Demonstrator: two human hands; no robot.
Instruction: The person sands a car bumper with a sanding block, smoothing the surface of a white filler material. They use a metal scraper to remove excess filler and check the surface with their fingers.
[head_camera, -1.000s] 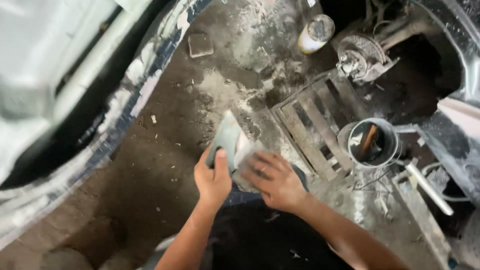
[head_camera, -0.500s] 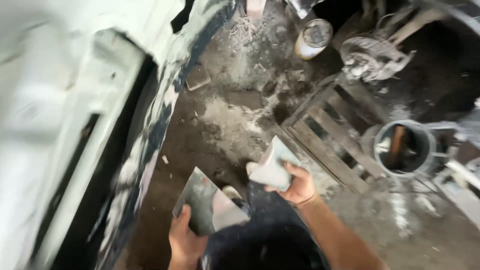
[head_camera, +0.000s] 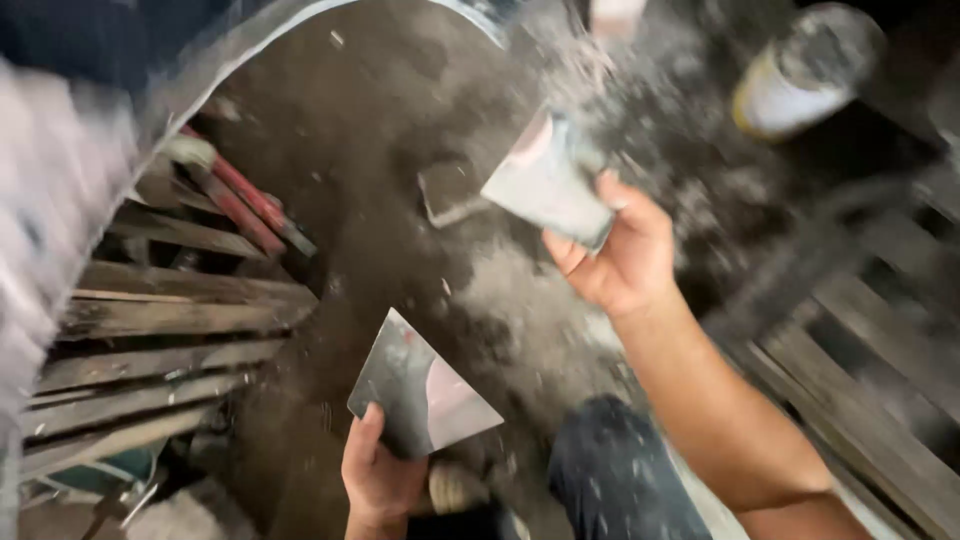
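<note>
While the two metal blades had been pressed together low over the floor a second before, they were now well apart. The lower metal spreader blade (head_camera: 420, 392) sat near the bottom middle of the head view, held by the left hand (head_camera: 380, 478), whose thumb lay on its face while the other fingers curled out of sight beneath its lower edge. The upper spreader blade (head_camera: 548, 180) was lifted toward the top centre, clamped at its near corner by the right hand (head_camera: 622, 252), fingers folded around the edge.

Both blades were thin, flat and grey, with straight edges and sharp corners. The lower one showed a pale pinkish smear on its right half and a dull shine on the left. The upper one carried a similar pink patch near its far corner and looked blurred.

Compared with half a second earlier, the right hand had risen and moved further from the left, and the view had swung so that the white body panel (head_camera: 50, 230) now filled only the left edge.

Beneath the blades lay a dusty concrete floor (head_camera: 380, 130), streaked with whitish powder. A wooden pallet (head_camera: 170, 350) lay to the left, with red-handled tools (head_camera: 240, 200) above it. A yellow and white can (head_camera: 800, 80) stood at the upper right, blurred. A dark trouser knee (head_camera: 615, 470) showed between the arms.
</note>
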